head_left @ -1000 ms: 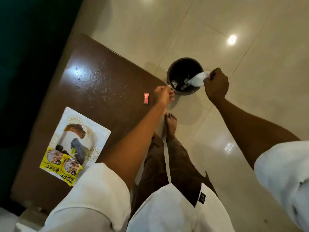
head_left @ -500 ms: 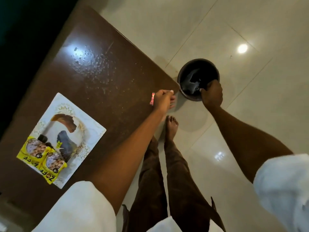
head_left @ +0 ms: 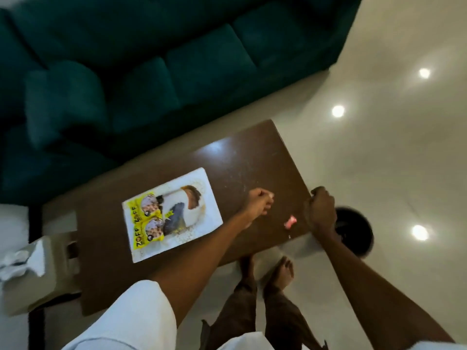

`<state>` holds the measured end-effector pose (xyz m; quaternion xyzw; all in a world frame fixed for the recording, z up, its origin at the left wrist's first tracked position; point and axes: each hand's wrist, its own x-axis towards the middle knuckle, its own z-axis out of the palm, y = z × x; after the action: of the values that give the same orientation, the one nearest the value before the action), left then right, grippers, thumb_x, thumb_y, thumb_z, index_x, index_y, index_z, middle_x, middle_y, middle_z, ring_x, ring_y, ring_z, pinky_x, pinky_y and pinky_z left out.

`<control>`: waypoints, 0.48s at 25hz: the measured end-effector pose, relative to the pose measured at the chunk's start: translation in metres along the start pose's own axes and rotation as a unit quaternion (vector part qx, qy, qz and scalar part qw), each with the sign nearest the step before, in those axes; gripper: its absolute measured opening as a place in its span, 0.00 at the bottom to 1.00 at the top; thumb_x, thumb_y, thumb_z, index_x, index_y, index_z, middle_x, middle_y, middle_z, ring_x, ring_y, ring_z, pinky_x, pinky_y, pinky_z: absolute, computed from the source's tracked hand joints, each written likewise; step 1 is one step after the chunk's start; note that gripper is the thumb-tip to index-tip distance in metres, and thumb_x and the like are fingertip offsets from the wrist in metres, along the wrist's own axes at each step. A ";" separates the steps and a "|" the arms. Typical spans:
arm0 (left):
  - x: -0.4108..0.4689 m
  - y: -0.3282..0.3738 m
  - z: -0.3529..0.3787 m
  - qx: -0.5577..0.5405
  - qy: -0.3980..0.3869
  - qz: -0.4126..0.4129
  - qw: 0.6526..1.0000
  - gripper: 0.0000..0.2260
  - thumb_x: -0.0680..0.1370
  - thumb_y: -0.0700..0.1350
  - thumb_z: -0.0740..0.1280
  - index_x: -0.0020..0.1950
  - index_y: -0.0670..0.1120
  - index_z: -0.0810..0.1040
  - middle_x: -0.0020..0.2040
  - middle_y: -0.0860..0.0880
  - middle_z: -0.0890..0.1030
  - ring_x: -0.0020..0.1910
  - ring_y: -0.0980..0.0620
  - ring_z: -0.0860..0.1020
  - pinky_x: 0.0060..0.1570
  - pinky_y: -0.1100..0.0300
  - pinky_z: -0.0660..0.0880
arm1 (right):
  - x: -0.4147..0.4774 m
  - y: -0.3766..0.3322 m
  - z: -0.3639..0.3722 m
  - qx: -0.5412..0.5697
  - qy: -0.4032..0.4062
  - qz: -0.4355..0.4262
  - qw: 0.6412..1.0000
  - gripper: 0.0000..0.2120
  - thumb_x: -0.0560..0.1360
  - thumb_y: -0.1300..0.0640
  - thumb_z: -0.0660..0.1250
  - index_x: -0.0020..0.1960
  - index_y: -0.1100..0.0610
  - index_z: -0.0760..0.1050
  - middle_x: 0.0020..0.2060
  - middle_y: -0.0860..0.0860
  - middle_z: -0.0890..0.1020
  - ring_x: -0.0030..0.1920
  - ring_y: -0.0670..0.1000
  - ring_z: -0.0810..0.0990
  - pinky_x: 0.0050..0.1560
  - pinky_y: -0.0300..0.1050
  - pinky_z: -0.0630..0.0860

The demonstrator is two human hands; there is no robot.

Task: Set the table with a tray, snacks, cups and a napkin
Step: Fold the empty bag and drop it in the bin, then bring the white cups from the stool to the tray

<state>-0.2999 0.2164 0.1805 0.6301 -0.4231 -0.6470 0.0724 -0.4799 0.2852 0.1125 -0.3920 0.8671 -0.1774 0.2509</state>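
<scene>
A white rectangular tray point(head_left: 205, 188) lies on the brown table point(head_left: 252, 157). On it are two yellow snack packets point(head_left: 147, 219) and stacked paper cups point(head_left: 182, 208) lying on their side. My left hand point(head_left: 259, 204) hovers just right of the tray with its fingers curled shut; a pale speck shows at the fingertips, too small to identify. A small pink wrapped candy point(head_left: 290, 221) lies on the table between my hands. My right hand point(head_left: 321, 210) is a closed fist at the table's right edge, with nothing visible in it.
A round black bin point(head_left: 356, 233) stands on the pale tiled floor beside the table's right edge, partly behind my right arm. A tissue box point(head_left: 32, 270) sits at the lower left. A dark teal sofa point(head_left: 151, 72) runs behind the table. My bare feet point(head_left: 267, 271) are at the table's near edge.
My right hand let a white wrapper fall into the bin, then drew back to the table edge. My left hand moved from the table's edge inward, past the candy. The view swung toward the sofa.
</scene>
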 end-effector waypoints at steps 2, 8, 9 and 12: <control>-0.043 0.032 -0.062 0.004 0.044 0.039 0.998 0.08 0.83 0.38 0.64 0.60 0.41 0.79 0.52 0.43 0.80 0.46 0.50 0.78 0.40 0.62 0.73 | -0.008 -0.068 -0.023 0.038 -0.004 -0.039 0.998 0.11 0.77 0.58 0.64 0.58 0.61 0.72 0.53 0.60 0.79 0.57 0.64 0.76 0.52 0.58 0.77; -0.177 0.112 -0.246 -0.057 0.222 0.161 0.960 0.10 0.82 0.34 0.63 0.61 0.36 0.79 0.50 0.40 0.78 0.40 0.51 0.74 0.37 0.61 0.68 | -0.023 -0.269 -0.091 0.074 -0.002 -0.236 0.969 0.07 0.78 0.60 0.65 0.55 0.57 0.72 0.50 0.56 0.80 0.53 0.59 0.78 0.52 0.59 0.79; -0.202 0.118 -0.274 -0.053 0.252 0.179 0.949 0.11 0.82 0.35 0.63 0.63 0.36 0.78 0.51 0.41 0.79 0.43 0.51 0.75 0.37 0.62 0.68 | -0.029 -0.306 -0.102 0.070 0.006 -0.277 0.958 0.07 0.77 0.61 0.65 0.55 0.58 0.72 0.48 0.56 0.80 0.52 0.59 0.77 0.50 0.59 0.79; -0.269 0.121 -0.342 -0.038 0.322 0.217 0.921 0.12 0.82 0.38 0.64 0.65 0.37 0.78 0.53 0.42 0.81 0.49 0.49 0.76 0.43 0.60 0.72 | -0.063 -0.402 -0.127 0.079 0.049 -0.351 0.932 0.06 0.77 0.60 0.65 0.53 0.58 0.73 0.44 0.54 0.79 0.49 0.58 0.77 0.43 0.54 0.78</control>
<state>-0.0009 0.1528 0.5130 0.6941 -0.4780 -0.3935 0.3673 -0.2799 0.0943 0.4371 -0.6409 0.6689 -0.3409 0.1601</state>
